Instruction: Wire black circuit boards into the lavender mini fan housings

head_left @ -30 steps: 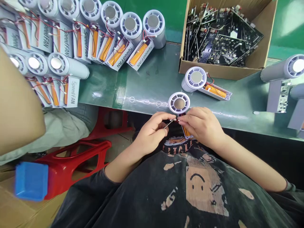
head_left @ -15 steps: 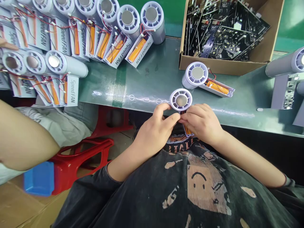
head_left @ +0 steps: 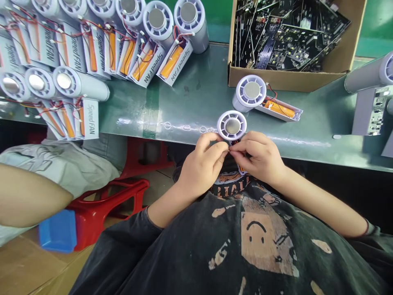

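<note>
A purple-grey fan unit (head_left: 232,126) with a round metal disc in its hub stands at the table's front edge, between my hands. My left hand (head_left: 204,164) is closed, with its fingers at the unit's lower left and thumb and index pinched together. Facing it, my right hand (head_left: 260,157) is pinched too, its fingertips meeting those of the left just below the disc. What the fingertips hold is too small to make out. The unit's orange battery part shows partly below them. Just behind stands another fan unit (head_left: 249,93), wired to an open handle with an orange battery (head_left: 279,108).
A cardboard box (head_left: 276,80) of black circuit boards stands behind. Many "Speed FAN" units (head_left: 176,61) fill the left of the table. More units (head_left: 367,110) are at right. A person's arm (head_left: 33,194), a red stool (head_left: 92,213) and a blue bin (head_left: 58,231) are at lower left.
The view has shifted slightly. My left fingers have curled in more, and both hands' fingertips have drawn together below the disc. The other person's fingers at the far left have left the view.
</note>
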### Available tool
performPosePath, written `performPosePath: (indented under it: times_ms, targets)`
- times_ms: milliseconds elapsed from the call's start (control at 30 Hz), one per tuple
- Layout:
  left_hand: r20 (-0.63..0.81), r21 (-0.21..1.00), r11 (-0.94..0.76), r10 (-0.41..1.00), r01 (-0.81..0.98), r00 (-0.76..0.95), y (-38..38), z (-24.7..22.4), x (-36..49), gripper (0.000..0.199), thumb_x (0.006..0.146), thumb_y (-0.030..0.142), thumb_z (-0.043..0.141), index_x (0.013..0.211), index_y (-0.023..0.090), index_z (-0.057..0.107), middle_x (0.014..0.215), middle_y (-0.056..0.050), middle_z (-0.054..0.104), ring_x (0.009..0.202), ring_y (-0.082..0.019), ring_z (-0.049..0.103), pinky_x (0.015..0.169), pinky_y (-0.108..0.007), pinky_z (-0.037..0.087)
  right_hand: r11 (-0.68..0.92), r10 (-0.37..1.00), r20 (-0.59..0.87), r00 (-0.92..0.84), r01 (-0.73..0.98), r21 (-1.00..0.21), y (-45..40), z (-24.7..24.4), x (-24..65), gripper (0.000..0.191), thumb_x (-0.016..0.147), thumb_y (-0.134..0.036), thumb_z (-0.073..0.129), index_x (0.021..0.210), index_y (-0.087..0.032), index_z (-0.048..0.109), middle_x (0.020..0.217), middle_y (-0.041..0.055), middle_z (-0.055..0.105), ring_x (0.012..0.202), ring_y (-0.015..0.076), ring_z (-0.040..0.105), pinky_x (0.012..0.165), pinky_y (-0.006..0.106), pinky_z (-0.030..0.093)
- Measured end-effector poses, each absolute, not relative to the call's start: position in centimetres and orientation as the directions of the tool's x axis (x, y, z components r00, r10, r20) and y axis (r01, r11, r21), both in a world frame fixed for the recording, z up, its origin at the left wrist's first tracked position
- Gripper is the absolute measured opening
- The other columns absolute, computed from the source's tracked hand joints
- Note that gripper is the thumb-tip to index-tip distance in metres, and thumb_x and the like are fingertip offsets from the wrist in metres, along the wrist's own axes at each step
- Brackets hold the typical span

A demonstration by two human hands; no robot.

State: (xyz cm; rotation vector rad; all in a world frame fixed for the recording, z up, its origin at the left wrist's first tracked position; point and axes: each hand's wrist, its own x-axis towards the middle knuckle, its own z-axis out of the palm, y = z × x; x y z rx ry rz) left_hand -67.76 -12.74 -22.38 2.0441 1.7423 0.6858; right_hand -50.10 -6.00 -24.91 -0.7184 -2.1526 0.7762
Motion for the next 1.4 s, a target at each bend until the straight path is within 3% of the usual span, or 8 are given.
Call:
performPosePath:
  times_ms: [133,233,500,700,833,1133,1400]
  targets:
    - [0.072,0.786,-0.075,0.997,0.613,0.029,-12.8,-22.8,-67.8,0.024,0.090,0.012,0.054,0.113,0.020,0.054,0.107,-0.006,0.060,0.088,-0.015,0.063,0.080,-0.031,0.056,0.682,0.701,0.475,-0.533,0.305,-0.665,-6.2,-24.7,-50.3,0.016,0.088,-0.013,0.057,0.074,-0.018,0.062,0.071,0.0036,0.061,0.066,0.0164,0.056,0.059,0.030,0.045]
    - [-0.004,0.848,-0.007,1.000,0.530,0.019,-12.9,-22.8,-67.8,0.023,0.089,0.010,0.053,0.110,0.020,0.055,0.107,-0.006,0.061,0.085,-0.015,0.064,0.081,-0.032,0.056,0.720,0.677,0.495,-0.545,0.351,-0.598,-6.2,-24.7,-50.3,0.017,0.090,-0.016,0.058,0.074,-0.018,0.062,0.072,0.0036,0.062,0.067,0.0171,0.056,0.061,0.032,0.044]
    - [0.083,0.792,-0.098,0.995,0.603,0.053,-13.0,-22.9,-67.5,0.026,0.089,0.009,0.053,0.113,0.019,0.056,0.116,-0.007,0.061,0.111,-0.020,0.060,0.097,-0.037,0.053,0.718,0.682,0.480,-0.552,0.376,-0.586,-6.3,-25.1,-50.3,0.018,0.090,-0.019,0.058,0.074,-0.019,0.065,0.072,0.0033,0.063,0.069,0.0177,0.057,0.064,0.033,0.042]
    - [0.125,0.758,-0.141,0.990,0.637,0.071,-13.0,-23.2,-67.4,0.027,0.091,0.008,0.051,0.114,0.020,0.054,0.117,-0.008,0.061,0.112,-0.020,0.060,0.097,-0.040,0.054,0.647,0.729,0.396,-0.559,0.372,-0.665,-6.1,-24.9,-50.4,0.022,0.090,-0.020,0.054,0.069,-0.020,0.061,0.068,0.0024,0.062,0.065,0.0164,0.055,0.063,0.032,0.043]
    - [0.187,0.718,-0.204,0.977,0.666,0.098,-13.0,-23.3,-67.3,0.031,0.091,0.007,0.051,0.119,0.020,0.054,0.119,-0.009,0.061,0.115,-0.021,0.059,0.101,-0.042,0.052,0.632,0.736,0.422,-0.529,0.314,-0.708,-6.0,-25.0,-50.5,0.019,0.088,-0.016,0.057,0.069,-0.019,0.059,0.065,0.0012,0.058,0.061,0.0150,0.052,0.059,0.030,0.041]
    - [0.208,0.769,-0.222,0.974,0.599,0.094,-13.5,-23.5,-67.5,0.028,0.091,0.010,0.056,0.117,0.018,0.059,0.114,-0.007,0.064,0.109,-0.018,0.063,0.095,-0.035,0.054,0.619,0.718,0.422,-0.554,0.231,-0.751,-5.8,-25.1,-49.9,0.015,0.091,-0.018,0.063,0.076,-0.018,0.061,0.070,0.0008,0.060,0.063,0.0136,0.053,0.058,0.028,0.042]
    - [0.191,0.774,-0.214,0.976,0.595,0.103,-13.5,-23.5,-67.5,0.025,0.091,0.012,0.056,0.115,0.018,0.061,0.111,-0.008,0.066,0.106,-0.017,0.064,0.093,-0.035,0.055,0.467,0.771,0.253,-0.585,0.248,-0.849,-5.5,-24.9,-49.8,0.014,0.089,-0.019,0.065,0.076,-0.018,0.061,0.069,-0.0014,0.059,0.062,0.0120,0.051,0.059,0.027,0.042]
